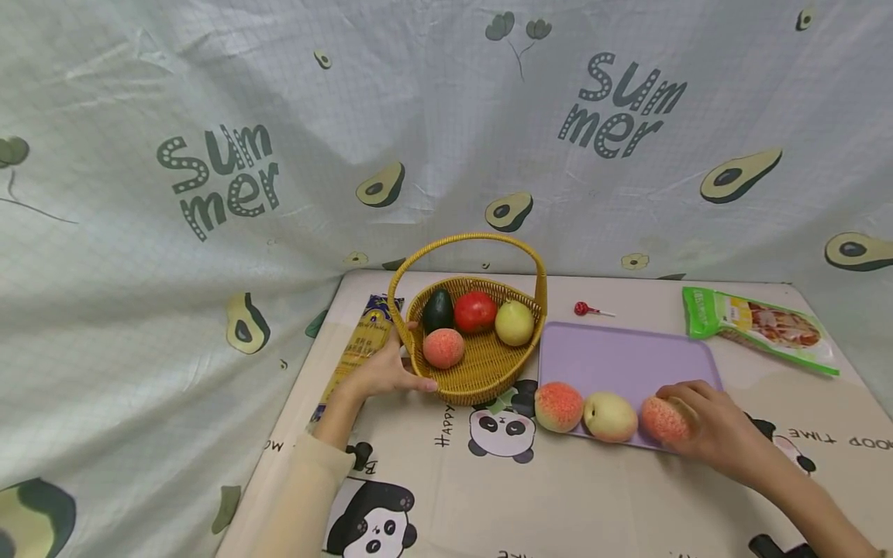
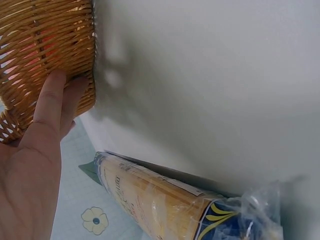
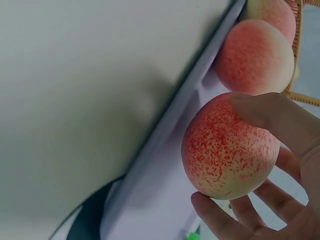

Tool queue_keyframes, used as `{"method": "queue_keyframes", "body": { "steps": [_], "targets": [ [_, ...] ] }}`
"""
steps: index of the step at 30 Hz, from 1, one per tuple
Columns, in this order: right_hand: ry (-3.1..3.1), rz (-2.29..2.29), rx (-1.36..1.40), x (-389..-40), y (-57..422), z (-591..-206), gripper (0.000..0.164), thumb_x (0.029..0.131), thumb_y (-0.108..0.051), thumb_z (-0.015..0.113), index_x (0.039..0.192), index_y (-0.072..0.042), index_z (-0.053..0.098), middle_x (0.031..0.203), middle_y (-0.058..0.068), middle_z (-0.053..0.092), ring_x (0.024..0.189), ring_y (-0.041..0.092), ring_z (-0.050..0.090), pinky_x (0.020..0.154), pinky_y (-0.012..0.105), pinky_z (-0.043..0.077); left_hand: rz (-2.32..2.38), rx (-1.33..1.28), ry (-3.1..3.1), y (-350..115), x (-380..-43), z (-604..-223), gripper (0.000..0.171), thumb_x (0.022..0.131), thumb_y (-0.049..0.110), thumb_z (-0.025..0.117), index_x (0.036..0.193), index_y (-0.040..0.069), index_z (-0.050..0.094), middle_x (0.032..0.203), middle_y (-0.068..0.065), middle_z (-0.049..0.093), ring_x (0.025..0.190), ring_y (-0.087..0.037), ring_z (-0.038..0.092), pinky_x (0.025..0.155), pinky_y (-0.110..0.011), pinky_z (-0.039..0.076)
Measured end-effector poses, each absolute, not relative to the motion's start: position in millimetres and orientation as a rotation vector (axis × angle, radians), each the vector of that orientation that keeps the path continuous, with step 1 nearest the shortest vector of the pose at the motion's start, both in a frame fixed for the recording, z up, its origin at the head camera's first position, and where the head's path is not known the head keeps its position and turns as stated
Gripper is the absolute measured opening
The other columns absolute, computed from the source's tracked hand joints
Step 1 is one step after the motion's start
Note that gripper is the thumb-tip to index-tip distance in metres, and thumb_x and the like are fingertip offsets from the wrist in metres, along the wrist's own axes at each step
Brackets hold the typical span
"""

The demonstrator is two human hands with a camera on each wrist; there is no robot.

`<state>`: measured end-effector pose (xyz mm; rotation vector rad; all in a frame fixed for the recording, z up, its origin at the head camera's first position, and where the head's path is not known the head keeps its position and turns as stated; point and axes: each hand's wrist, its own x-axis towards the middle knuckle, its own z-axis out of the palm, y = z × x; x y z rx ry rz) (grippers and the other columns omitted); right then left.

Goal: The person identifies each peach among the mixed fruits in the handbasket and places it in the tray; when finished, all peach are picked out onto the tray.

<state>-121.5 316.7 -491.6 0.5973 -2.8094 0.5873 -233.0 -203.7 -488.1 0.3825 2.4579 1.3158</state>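
My right hand (image 1: 715, 426) holds a peach (image 3: 230, 145) between thumb and fingers, at the right part of the purple tray's (image 1: 628, 341) near edge. Left of it, along that edge, are a pale yellow peach (image 1: 610, 416) and a red-orange peach (image 1: 559, 407). My left hand (image 1: 384, 368) touches the left side of the wicker basket (image 1: 481, 380), its extended fingers lying against the weave in the left wrist view. Inside the basket are a peach (image 1: 443, 348), an avocado (image 1: 438, 311), a red fruit (image 1: 476, 311) and a yellow-green pear (image 1: 515, 322).
A pasta packet (image 1: 363, 337) lies left of the basket, partly behind my left hand. Behind the tray is a red lollipop (image 1: 582, 308). A green food packet (image 1: 767, 325) lies at the back right. The basket's tall handle (image 1: 467, 237) arches over it.
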Motion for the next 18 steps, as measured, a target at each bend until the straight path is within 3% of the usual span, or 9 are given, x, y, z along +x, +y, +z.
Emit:
{"method": "queue_keyframes", "body": {
  "steps": [5,18],
  "targets": [
    [-2.801,0.598,0.589,-118.2,315.2,-498.3,0.072,0.052,-0.022,0.103,0.115,-0.015,0.070,0.112,0.006,0.068,0.098,0.028,0.064,0.075,0.039,0.057,1.313,0.365,2.455,-203.3,-232.5,-488.5,0.149,0.070,0.036,0.098,0.163,0.032,-0.019,0.172,-0.011,0.016,0.162,-0.035,0.011,0.130,-0.060,0.014],
    [-2.789,0.604,0.621,-116.1,311.3,-497.0,0.071,0.054,-0.019,0.102,0.117,-0.018,0.068,0.112,0.004,0.066,0.099,0.028,0.063,0.077,0.039,0.053,1.310,0.348,2.458,-203.6,-232.1,-488.8,0.150,0.070,0.036,0.098,0.162,0.036,-0.022,0.173,-0.009,0.015,0.163,-0.034,0.008,0.130,-0.061,0.012]
  ]
}}
